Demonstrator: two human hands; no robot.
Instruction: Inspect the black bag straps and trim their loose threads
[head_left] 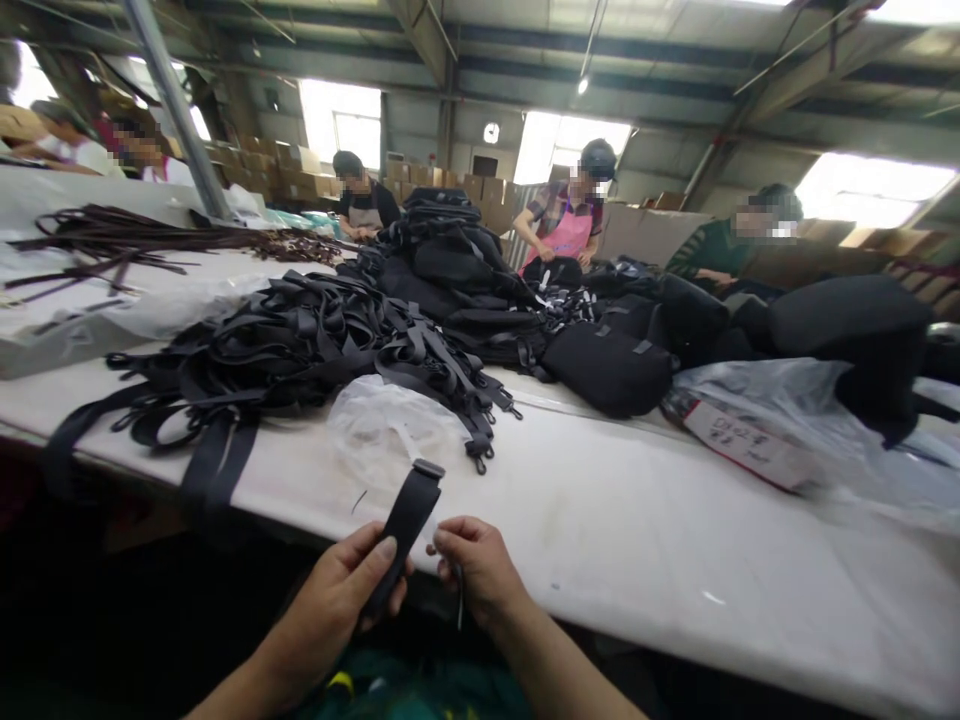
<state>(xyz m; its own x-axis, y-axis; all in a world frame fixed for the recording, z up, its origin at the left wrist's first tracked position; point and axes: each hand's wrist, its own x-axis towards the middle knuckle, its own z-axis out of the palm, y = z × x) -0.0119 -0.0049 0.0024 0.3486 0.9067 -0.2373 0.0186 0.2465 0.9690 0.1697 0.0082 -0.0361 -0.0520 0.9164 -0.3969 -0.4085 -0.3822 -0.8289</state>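
Observation:
My left hand (349, 580) is closed around a folded black webbing strap (409, 510), thumb on top, with a slide buckle (428, 468) at the strap's upper end. Just to its right, my right hand (480, 565) is pinched near the strap. A thin dark strip hangs below its fingers, and something small and pale shows at the fingertips; I cannot make out what it is. Beyond the hands lies a crumpled clear plastic bag (382, 430). Behind that rises a tangled heap of black straps (300, 335), with metal or plastic snap hooks at its right edge.
Black bags (611, 365) are piled along the middle and right of the white table (600, 520). A labelled plastic package (750, 440) lies at the right. Brown strips (135, 235) lie at the far left, near a metal post (176, 110). Several people work across the table.

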